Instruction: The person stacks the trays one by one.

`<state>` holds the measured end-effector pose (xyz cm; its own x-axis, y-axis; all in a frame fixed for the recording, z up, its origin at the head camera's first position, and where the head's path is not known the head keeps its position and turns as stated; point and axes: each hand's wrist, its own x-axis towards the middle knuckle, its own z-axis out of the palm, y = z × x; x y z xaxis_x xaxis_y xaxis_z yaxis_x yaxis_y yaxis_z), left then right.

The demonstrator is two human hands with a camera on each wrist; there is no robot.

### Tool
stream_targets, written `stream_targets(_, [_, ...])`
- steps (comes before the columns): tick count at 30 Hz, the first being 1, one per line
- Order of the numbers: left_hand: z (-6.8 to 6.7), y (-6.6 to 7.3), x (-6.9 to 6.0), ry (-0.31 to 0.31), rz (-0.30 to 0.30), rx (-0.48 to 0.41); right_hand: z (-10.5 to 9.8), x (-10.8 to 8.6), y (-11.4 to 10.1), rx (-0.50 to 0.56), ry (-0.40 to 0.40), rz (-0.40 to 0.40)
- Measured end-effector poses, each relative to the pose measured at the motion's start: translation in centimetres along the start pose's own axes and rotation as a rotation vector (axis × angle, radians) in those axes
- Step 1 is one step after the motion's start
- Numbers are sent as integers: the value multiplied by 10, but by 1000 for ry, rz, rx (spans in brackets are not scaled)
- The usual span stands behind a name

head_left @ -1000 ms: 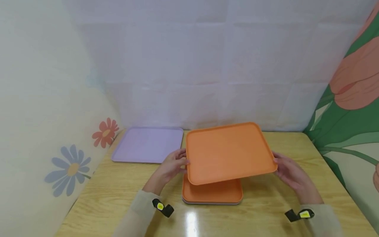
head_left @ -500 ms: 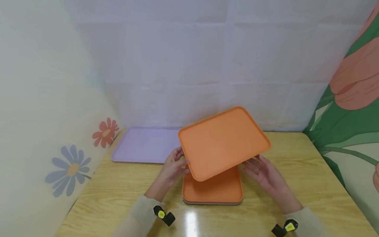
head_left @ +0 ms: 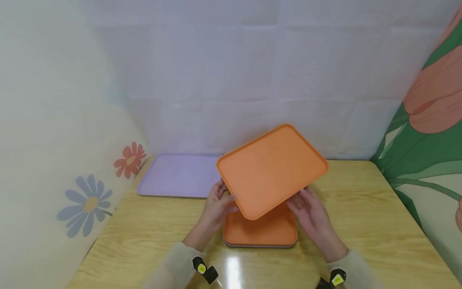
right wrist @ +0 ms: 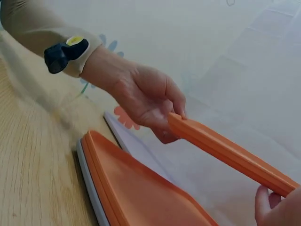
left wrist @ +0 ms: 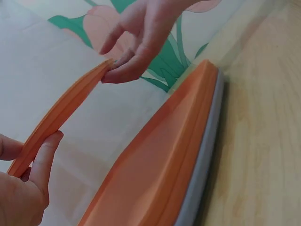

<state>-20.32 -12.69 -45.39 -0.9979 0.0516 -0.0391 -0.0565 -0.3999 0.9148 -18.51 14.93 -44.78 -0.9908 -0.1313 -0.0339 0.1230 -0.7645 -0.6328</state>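
An orange rectangular tray (head_left: 272, 170) hangs tilted and turned in the air, its far right side raised. My left hand (head_left: 218, 206) pinches its left edge between thumb and fingers, as the left wrist view also shows with the tray (left wrist: 61, 117). At the near edge, my right hand (head_left: 310, 212) touches the tray from beneath with relaxed fingers; its thumb stands apart from the tray in the left wrist view. Below lies a stack topped by another orange tray (head_left: 260, 233), partly hidden by the raised one. A greyish-purple tray (left wrist: 200, 162) forms the layer under the orange.
A purple tray (head_left: 180, 176) lies flat at the back left of the wooden table (head_left: 144, 241), its right end behind the raised tray. A white sheet (head_left: 216, 72) hangs behind. Flower-patterned walls (head_left: 90, 204) flank both sides.
The orange tray has turned counterclockwise, its right end rising. My right hand has let go of the right edge and moved left along the near edge; my left hand keeps its grip.
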Motion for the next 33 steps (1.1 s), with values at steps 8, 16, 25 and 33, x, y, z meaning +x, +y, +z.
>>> stream_targets(8, [7, -7, -4, 7, -4, -22, 16, 8, 4, -37, 229, -24])
stream_targets(16, [5, -9, -8, -14, -48, -23, 11, 15, -2, -105, 288, 5])
stream_targets(25, [-23, 14, 1, -166, -115, -8, -15, 20, -24, -254, 143, 65])
stream_targets(33, [-40, 30, 17, -391, -190, 140, -31, 19, -42, -316, -61, 132])
